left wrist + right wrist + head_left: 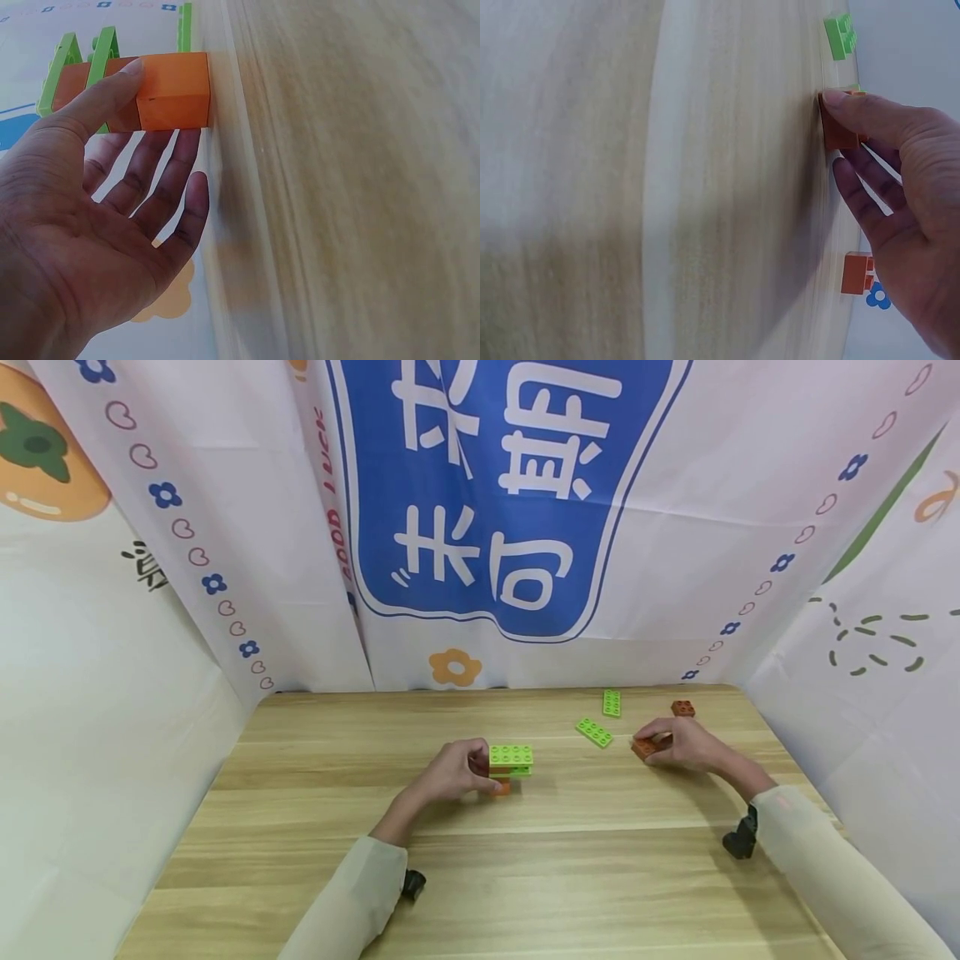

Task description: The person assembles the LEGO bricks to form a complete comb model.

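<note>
My left hand (453,770) grips a stack of toy building bricks (512,757) from its left side, thumb in front and fingers behind. In the left wrist view the stack shows an orange brick (176,90) at the bottom, brownish bricks above it and two thin green plates (99,67) between and on top. My right hand (684,743) pinches a brown-orange brick (643,747) at the right of the table; in the right wrist view the thumb lies on this brick (840,129), close to the tabletop.
Two flat green bricks lie left of my right hand, one nearer (595,732) and one farther back (612,703). Another brown brick (682,708) lies behind that hand. A printed cloth (330,652) hangs along the back edge of the wooden table (525,877).
</note>
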Action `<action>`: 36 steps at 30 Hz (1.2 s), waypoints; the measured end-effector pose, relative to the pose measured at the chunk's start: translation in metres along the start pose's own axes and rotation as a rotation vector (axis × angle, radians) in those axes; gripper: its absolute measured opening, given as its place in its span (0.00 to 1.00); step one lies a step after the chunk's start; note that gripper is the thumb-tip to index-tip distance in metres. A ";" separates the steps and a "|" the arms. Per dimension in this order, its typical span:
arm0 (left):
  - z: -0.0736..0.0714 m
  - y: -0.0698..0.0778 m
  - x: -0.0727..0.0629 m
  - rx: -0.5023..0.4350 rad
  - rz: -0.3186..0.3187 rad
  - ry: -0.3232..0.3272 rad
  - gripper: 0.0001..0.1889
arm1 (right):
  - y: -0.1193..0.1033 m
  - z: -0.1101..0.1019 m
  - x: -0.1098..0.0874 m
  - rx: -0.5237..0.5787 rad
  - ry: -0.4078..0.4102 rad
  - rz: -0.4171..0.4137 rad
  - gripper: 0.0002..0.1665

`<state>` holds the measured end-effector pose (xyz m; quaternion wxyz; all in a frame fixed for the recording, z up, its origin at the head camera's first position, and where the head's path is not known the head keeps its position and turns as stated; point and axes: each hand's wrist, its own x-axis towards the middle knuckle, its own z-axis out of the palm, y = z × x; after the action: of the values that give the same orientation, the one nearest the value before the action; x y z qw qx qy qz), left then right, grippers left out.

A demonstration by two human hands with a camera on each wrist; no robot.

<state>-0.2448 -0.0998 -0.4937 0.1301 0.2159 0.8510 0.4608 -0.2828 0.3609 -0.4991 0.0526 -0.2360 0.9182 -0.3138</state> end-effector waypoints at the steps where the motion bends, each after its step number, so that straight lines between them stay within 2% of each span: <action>1: 0.000 0.000 0.000 0.001 0.000 0.000 0.17 | 0.000 0.001 0.000 -0.001 0.003 -0.003 0.21; 10: 0.000 0.000 0.000 0.003 -0.006 -0.003 0.17 | -0.007 0.005 -0.002 -0.012 -0.007 -0.013 0.21; 14: 0.000 0.001 -0.001 0.009 -0.006 -0.001 0.17 | -0.012 0.007 -0.003 -0.012 -0.005 -0.055 0.21; 19: 0.001 0.001 -0.001 0.002 -0.013 0.001 0.17 | -0.017 0.009 -0.002 -0.008 -0.017 -0.063 0.21; 36: 0.000 0.002 0.000 0.001 -0.023 0.008 0.18 | -0.047 0.015 0.006 -0.069 0.034 -0.127 0.21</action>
<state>-0.2439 -0.0987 -0.4924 0.1320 0.2042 0.8542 0.4597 -0.2659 0.3170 -0.4820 0.0090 -0.2902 0.9123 -0.2887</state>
